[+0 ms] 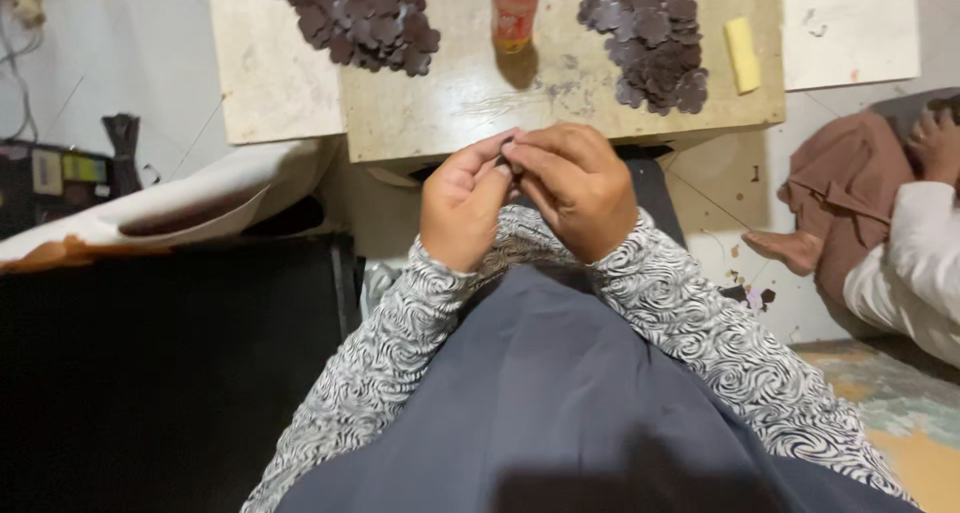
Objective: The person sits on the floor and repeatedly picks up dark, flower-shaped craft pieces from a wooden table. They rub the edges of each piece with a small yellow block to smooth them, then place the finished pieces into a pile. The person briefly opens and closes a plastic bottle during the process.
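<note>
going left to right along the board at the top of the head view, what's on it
left pile of brown pieces → red bottle → right pile of brown pieces → yellow block

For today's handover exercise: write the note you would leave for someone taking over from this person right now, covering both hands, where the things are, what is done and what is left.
Left hand and right hand: fingertips pinched together on a small dark piece, mostly hidden, just in front of the low board.
On the board: two heaps of dark flower-shaped pieces, left heap and right heap, a red bottle between them, and a yellow block at the right.
Done or left: cannot tell which heap is finished.
</note>
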`<state>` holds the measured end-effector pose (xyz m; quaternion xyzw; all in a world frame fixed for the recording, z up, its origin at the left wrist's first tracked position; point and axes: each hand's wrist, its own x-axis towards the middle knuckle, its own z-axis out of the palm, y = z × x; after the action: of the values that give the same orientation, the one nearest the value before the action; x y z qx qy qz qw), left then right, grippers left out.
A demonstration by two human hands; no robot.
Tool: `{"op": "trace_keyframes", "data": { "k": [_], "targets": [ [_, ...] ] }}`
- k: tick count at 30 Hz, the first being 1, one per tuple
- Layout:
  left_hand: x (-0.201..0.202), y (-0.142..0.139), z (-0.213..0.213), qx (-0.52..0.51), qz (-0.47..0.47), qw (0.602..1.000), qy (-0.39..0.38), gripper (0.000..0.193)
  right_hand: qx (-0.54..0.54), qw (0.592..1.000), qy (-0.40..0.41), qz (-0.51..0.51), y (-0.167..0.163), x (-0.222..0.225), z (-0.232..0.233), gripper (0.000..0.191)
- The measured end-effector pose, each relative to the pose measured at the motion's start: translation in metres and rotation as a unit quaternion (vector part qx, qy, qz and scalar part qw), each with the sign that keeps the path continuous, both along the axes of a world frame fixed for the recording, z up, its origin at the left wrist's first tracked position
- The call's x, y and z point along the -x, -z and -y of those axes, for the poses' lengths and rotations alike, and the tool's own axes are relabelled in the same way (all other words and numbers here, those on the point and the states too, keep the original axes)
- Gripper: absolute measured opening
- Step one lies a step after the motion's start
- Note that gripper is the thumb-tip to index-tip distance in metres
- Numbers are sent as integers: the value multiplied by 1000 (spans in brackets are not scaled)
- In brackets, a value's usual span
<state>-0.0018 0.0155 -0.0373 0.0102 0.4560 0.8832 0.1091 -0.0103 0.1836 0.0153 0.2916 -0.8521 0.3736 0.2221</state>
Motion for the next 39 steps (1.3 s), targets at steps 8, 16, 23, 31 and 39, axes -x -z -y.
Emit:
{"op": "trace_keyframes", "data": {
  "k": [8,16,23,31,39],
  "targets": [
    [1,7,9,3,92,996,-6,40,2,999,26,18,-6,0,-9,34],
    [0,4,4,-39,118,992,-23,38,-16,1000,-5,23,-3,3,-5,32],
    [5,-4,2,-78,124,989,-36,41,-6,997,-62,-48,4,-5,0,29],
    [2,-1,4,-44,88,994,-40,48,2,999,39,-9,1,1,-11,32],
    [2,-2,0,-73,154,985,-30,52,1,997,-70,-44,10,4,-4,32]
  ]
}}
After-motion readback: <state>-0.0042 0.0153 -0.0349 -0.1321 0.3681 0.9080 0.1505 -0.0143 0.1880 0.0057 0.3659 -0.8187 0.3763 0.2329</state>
